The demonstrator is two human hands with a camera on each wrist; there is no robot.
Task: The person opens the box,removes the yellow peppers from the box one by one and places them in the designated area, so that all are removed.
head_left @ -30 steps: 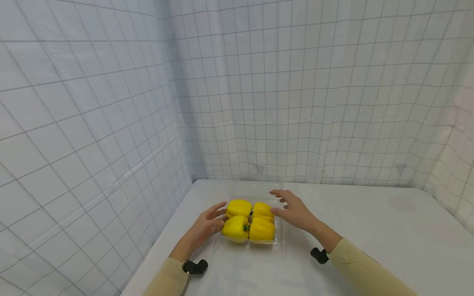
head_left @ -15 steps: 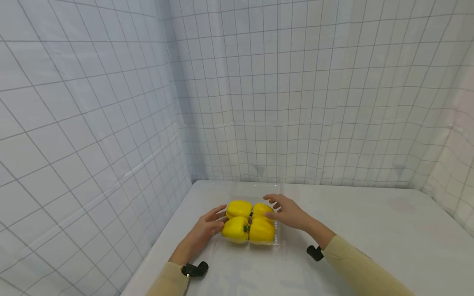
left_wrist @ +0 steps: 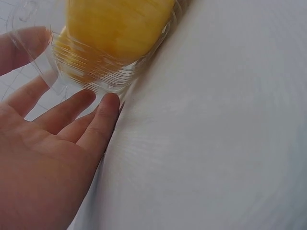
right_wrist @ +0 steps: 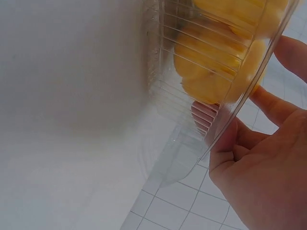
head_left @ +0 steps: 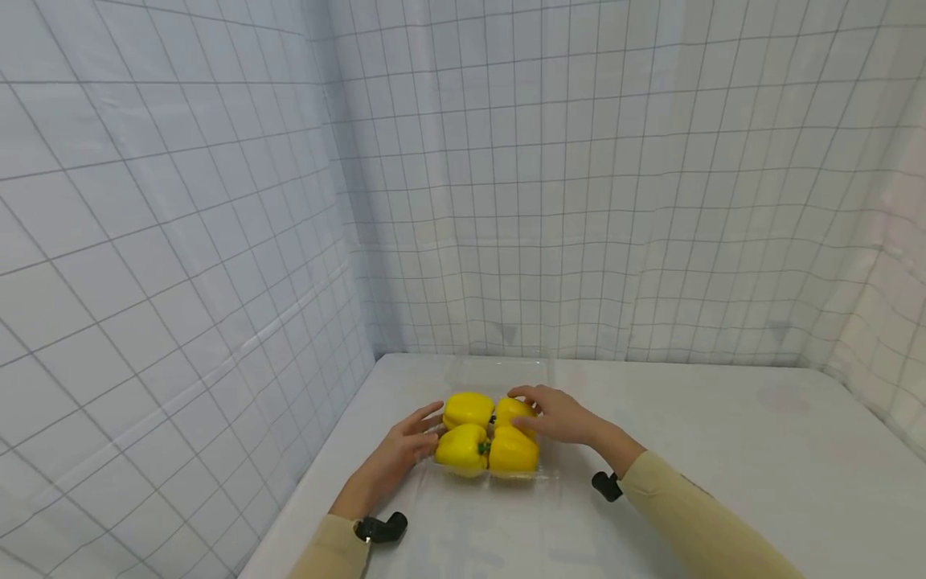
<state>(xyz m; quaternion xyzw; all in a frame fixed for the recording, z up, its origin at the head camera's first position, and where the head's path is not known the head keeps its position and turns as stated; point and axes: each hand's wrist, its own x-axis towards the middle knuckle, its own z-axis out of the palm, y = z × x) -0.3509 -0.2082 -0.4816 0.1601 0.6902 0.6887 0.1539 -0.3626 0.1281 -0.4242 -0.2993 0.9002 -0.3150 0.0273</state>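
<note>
Several yellow bell peppers sit two by two in a clear plastic clamshell box [head_left: 547, 474] on the white table. My left hand [head_left: 396, 452] is at the box's left side, fingers spread and fairly straight. In the left wrist view its fingertips [left_wrist: 111, 101] lie against or close beside the ribbed wall. My right hand [head_left: 563, 416] reaches over the right rim and holds the far-right bell pepper [head_left: 512, 412], thumb on the near side and fingers on the far side. Through the clear wall in the right wrist view, a fingertip [right_wrist: 204, 115] shows beside that pepper.
The box's clear lid [head_left: 501, 371] lies folded back toward the rear wall. White grid-patterned sheets [head_left: 550, 201] enclose the table at the back and sides. White tabletop [head_left: 723, 450] stretches to the right of the box.
My right hand has moved left and slightly down, from above the box's right edge onto the far-right bell pepper. The left hand has barely moved, and the box stays in place.
</note>
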